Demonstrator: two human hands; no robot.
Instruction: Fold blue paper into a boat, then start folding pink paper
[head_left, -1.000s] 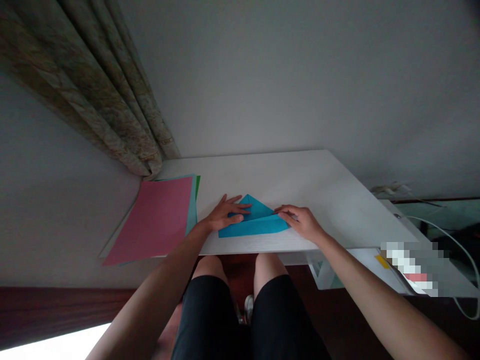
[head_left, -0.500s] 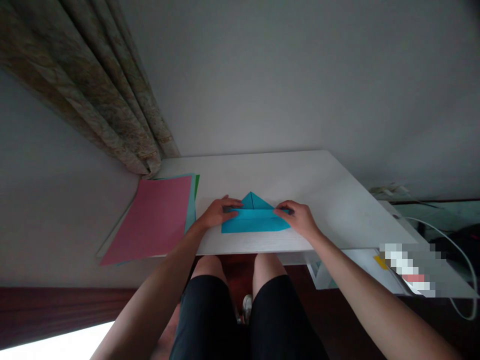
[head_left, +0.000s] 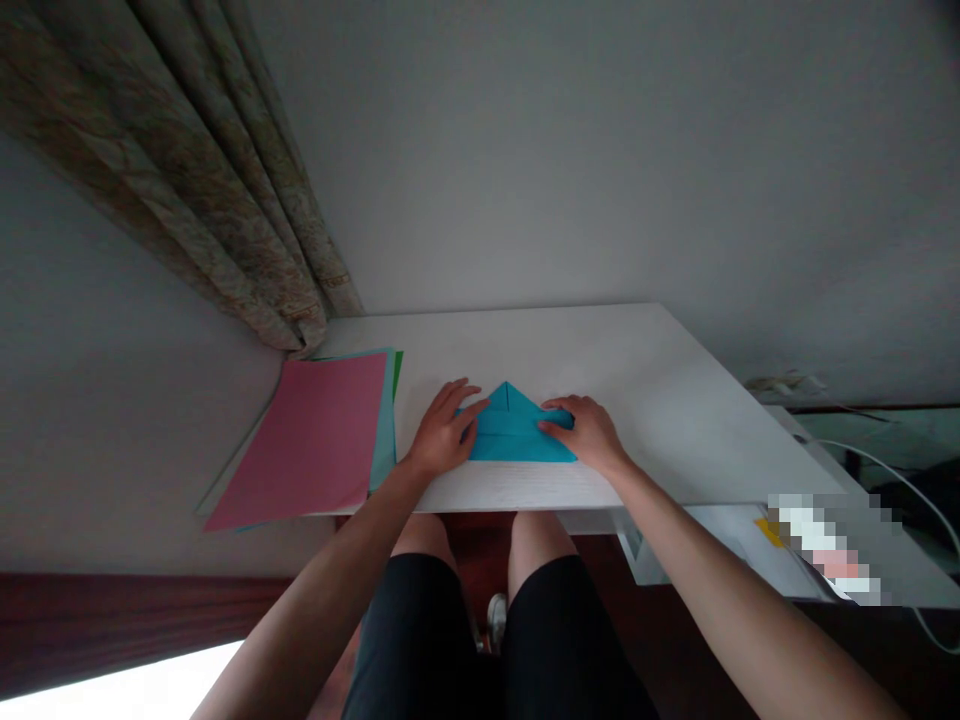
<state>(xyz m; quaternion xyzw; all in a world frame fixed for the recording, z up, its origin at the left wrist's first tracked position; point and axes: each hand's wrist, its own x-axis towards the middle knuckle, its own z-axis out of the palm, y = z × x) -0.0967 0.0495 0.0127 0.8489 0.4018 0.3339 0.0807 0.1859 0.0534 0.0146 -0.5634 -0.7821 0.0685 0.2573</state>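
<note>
A blue sheet of paper (head_left: 512,430), folded into a triangle with a band turned up along its base, lies near the front edge of a white table (head_left: 637,380). My left hand (head_left: 444,430) lies flat on the paper's left end, fingers stretched out. My right hand (head_left: 581,430) presses down on the right end of the turned-up band with its fingers flat. Neither hand lifts the paper off the table.
A stack of coloured sheets with a pink sheet (head_left: 311,440) on top lies at the table's left, overhanging the front edge. A curtain (head_left: 210,200) hangs at the back left. Papers and a white cable (head_left: 900,480) sit on a lower surface to the right.
The bottom strip of the blue paper has been folded up over the triangle's base. Both hands moved inward and now press flat along that fold.
</note>
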